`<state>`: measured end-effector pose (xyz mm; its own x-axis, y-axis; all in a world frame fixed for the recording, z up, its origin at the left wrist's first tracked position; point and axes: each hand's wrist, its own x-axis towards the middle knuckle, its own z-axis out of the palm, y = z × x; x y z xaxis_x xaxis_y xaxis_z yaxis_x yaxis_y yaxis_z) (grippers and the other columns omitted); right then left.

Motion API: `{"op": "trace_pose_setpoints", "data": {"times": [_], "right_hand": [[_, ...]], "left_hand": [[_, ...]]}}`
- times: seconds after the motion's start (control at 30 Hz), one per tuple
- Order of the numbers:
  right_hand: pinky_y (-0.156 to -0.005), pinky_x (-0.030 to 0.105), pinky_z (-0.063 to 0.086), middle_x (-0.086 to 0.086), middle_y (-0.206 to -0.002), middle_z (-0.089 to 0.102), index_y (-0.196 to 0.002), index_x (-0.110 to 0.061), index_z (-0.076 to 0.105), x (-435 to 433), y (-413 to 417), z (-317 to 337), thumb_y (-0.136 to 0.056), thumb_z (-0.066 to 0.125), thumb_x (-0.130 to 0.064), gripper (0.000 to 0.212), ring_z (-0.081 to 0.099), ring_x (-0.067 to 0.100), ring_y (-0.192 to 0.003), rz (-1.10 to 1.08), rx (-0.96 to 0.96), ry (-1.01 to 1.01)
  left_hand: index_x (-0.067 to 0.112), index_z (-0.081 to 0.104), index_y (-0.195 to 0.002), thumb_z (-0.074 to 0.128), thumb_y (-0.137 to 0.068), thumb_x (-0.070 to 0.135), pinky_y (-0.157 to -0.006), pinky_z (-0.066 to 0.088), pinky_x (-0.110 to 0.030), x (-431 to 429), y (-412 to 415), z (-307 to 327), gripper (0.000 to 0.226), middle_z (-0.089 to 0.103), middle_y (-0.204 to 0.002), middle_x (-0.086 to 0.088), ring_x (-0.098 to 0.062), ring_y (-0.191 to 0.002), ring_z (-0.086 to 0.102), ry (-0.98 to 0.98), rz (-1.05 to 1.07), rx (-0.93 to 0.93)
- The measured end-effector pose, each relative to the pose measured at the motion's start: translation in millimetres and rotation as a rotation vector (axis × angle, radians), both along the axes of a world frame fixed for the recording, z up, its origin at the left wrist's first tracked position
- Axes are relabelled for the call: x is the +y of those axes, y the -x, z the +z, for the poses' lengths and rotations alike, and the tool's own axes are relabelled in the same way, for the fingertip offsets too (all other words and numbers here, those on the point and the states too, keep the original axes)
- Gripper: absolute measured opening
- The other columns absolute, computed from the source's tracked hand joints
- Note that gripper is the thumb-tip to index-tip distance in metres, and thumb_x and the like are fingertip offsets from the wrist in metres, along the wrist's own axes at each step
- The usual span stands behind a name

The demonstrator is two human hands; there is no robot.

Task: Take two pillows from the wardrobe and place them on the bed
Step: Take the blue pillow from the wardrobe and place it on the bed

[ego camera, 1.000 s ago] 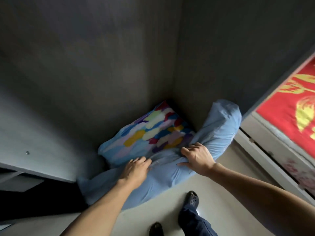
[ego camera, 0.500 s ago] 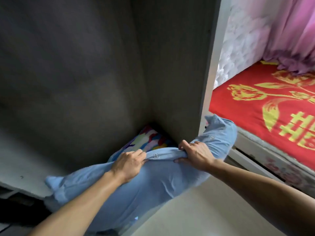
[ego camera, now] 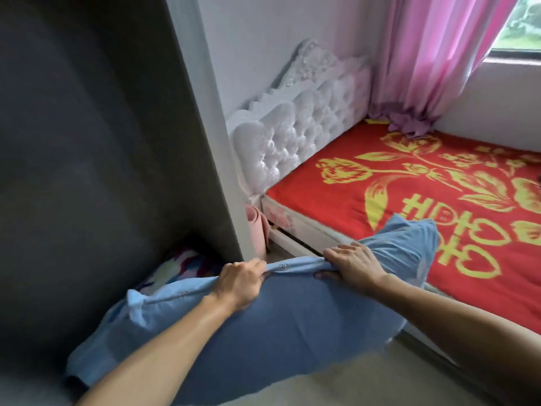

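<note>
Blue pillow (ego camera: 292,326) in both hands (ego camera: 295,273)

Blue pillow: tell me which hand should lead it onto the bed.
Right. The right hand grips the blue pillow at the end nearest the bed, already beside the mattress edge. The left hand grips the end by the wardrobe.

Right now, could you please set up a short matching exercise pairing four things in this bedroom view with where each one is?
Things:
1. blue pillow
2. patterned pillow
3. red bedspread
4. pink curtain

Places:
A. hanging beside the window
B. spread over the bed
C. inside the wardrobe
D. gripped by both hands

Pairs: 1-D, 2-C, 3-B, 4-A
</note>
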<state>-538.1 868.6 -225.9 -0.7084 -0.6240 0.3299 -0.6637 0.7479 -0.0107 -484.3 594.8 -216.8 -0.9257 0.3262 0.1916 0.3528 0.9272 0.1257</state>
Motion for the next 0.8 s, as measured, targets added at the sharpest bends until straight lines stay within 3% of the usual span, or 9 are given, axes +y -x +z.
{"op": "trace_pose_setpoints", "data": {"times": [0.3, 0.47, 0.6, 0.8], "right_hand": [[-0.072, 0.039, 0.052, 0.005, -0.072, 0.066, -0.077, -0.013, 0.063, 140, 105, -5, -0.080, 0.065, -0.058, 0.044, 0.063, 0.028, -0.073, -0.278, 0.068, -0.123], [-0.067, 0.038, 0.054, 0.003, -0.068, 0.065, -0.074, -0.015, 0.064, 180, 169, 15, -0.071, 0.078, -0.051, 0.039, 0.065, 0.027, -0.068, -0.440, 0.122, -0.187], [-0.066, 0.038, 0.053, 0.004, -0.069, 0.066, -0.073, -0.015, 0.065, 205, 214, 28, -0.071, 0.077, -0.053, 0.040, 0.065, 0.026, -0.071, -0.525, 0.134, -0.167], [-0.060, 0.032, 0.053, 0.001, -0.062, 0.064, -0.069, -0.016, 0.063, 232, 300, 20, -0.069, 0.077, -0.056, 0.042, 0.064, 0.024, -0.063, -0.522, 0.134, -0.134]], "left_hand": [[0.015, 0.055, -0.095, 0.034, -0.099, 0.040, -0.065, 0.042, -0.041, 135, 167, -20, 0.033, 0.064, -0.098, -0.006, -0.037, -0.086, 0.062, -0.016, -0.269, -0.066], [0.017, 0.053, -0.093, 0.037, -0.097, 0.039, -0.063, 0.040, -0.042, 182, 269, -7, 0.027, 0.064, -0.095, -0.006, -0.038, -0.085, 0.062, -0.063, -0.407, -0.090], [0.019, 0.051, -0.089, 0.037, -0.097, 0.038, -0.059, 0.030, -0.036, 211, 341, 2, 0.025, 0.063, -0.092, -0.004, -0.036, -0.084, 0.063, -0.061, -0.476, -0.061], [0.019, 0.050, -0.087, 0.037, -0.097, 0.038, -0.059, 0.038, -0.038, 241, 438, -1, 0.026, 0.062, -0.089, -0.003, -0.033, -0.082, 0.063, -0.045, -0.478, -0.074]]}}
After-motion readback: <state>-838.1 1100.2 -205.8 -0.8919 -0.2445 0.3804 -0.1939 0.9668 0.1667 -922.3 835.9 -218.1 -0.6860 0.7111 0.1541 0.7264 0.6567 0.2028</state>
